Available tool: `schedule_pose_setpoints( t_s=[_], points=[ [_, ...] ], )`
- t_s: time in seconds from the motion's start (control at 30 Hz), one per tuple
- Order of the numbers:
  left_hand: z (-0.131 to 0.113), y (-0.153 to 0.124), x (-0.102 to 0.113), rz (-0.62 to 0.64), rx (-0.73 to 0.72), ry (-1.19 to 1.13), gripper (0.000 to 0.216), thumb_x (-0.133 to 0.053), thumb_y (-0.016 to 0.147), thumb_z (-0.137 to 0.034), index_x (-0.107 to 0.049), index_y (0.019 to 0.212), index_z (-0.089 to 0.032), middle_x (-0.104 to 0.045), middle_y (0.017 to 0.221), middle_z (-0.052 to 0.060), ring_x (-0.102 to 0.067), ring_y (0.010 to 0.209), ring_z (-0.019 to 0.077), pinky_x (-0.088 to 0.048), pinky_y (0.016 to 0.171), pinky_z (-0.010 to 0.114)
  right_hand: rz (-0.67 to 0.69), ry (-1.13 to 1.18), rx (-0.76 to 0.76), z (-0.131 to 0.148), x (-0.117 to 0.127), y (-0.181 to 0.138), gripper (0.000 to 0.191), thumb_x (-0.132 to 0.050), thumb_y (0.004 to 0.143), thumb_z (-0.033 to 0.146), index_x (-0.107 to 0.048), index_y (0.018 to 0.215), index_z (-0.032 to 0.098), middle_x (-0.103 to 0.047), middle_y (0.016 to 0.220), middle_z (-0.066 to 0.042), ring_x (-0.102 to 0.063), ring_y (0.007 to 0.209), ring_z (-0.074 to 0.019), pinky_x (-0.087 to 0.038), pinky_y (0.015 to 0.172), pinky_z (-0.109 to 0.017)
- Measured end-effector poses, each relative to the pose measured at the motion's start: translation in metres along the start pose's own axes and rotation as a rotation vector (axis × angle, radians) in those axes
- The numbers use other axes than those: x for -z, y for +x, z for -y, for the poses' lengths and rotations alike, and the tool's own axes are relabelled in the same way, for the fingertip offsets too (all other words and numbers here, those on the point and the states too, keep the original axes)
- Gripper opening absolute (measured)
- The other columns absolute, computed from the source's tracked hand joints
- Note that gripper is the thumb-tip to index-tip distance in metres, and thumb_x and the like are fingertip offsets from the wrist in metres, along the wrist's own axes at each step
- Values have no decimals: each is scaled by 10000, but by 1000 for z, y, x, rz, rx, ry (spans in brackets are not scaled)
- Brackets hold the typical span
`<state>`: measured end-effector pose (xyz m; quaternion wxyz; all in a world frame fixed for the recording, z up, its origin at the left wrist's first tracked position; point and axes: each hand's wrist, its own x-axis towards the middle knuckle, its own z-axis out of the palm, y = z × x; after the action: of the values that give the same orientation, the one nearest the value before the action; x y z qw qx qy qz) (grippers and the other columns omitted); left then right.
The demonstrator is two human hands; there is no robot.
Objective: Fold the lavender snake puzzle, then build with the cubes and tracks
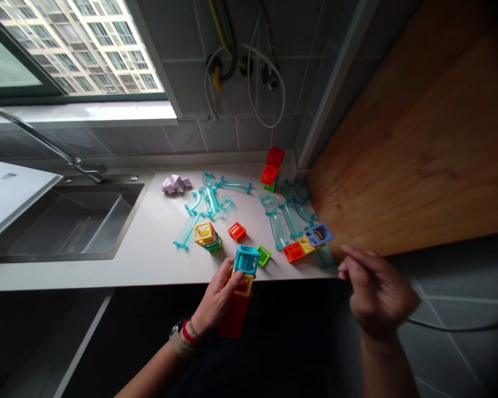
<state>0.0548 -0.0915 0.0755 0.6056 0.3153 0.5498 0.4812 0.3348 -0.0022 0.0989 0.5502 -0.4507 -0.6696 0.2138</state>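
My left hand (218, 298) is closed around a stack of hollow cube blocks, held in front of the counter's edge. At its top is a turquoise cube (246, 260), then a yellow cube (243, 285), with a red part (233, 316) in shadow below. My right hand (379, 290) is raised at the right, fingers curled together, with nothing visible in them. Nearest to it lies a joined row of a blue cube (318, 235), a yellow cube (306, 244) and a red cube (294, 252). A green square piece (264, 256) and a loose red cube (237, 231) lie beyond my left hand.
Clear teal track pieces (211, 200) and more tracks (290, 220) lie on the white counter (149, 243). A yellow-topped stack (205, 234), a red stack (273, 167) and a lilac faceted object (176, 184) stand there. Left is a sink (126, 226); right, a wooden panel (419, 143).
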Motion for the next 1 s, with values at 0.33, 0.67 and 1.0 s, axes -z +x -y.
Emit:
schedule_pose_setpoints(
  t_s=[0.33,0.67,1.0],
  points=[
    [4,25,-43,152,127,-313,556,-624,948,-579,-614,1287,-139,-759,1147,181,-766,918,290,-603,787,366,127,-70,-341,-89,-43,-36,752,-721,901,428,-407,1552,217,-503,1533,-189,-548,1370,-338,-546,1059,-523],
    [29,82,-93,116,287,-530,598,-645,918,-604,-708,1220,-92,-790,1082,167,-778,873,259,-630,764,325,231,38,-300,-100,-56,-30,498,-674,932,367,-557,1388,204,-672,1140,-125,-707,965,-264,-629,841,-421],
    [42,85,-85,-49,38,-345,572,-729,842,-635,-677,1156,-160,-751,1041,86,-735,863,218,-583,797,326,329,94,-377,-109,-62,-29,418,-763,845,359,-612,1204,207,-729,1064,-95,-735,862,-250,-620,708,-362]
  ],
)
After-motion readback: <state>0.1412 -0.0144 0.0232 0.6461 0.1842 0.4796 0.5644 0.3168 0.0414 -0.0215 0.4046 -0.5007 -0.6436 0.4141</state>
